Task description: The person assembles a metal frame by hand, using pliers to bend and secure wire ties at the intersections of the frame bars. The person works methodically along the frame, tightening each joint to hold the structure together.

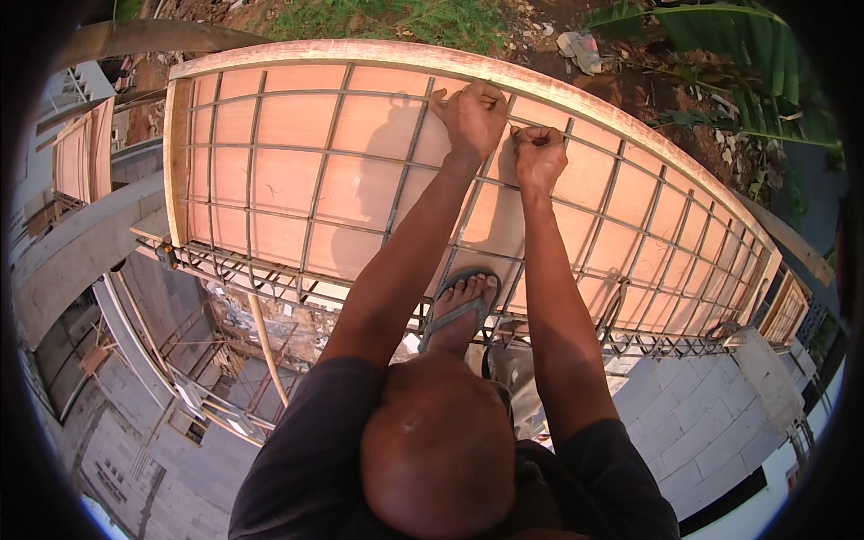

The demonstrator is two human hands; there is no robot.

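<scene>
A grid of thin steel reinforcing bars point(334, 117) lies over a plywood panel point(288, 171) with raised wooden edge boards. At the far edge of the grid, my left hand point(477, 117) is closed, its fingers curled beside a bar crossing. Just right of it and a little nearer, my right hand point(540, 160) pinches with thumb and fingertips close to the same outer bar. Whatever either hand holds is too small or hidden to make out. My foot in a grey flip-flop point(463, 301) rests on the near part of the grid.
The long wooden edge board point(405, 54) curves along the far side. A cage of bars point(243, 279) runs along the near side, above a drop to grey block walls point(693, 423). A tape measure point(166, 256) sits at the near left corner. Banana leaves point(738, 54) hang far right.
</scene>
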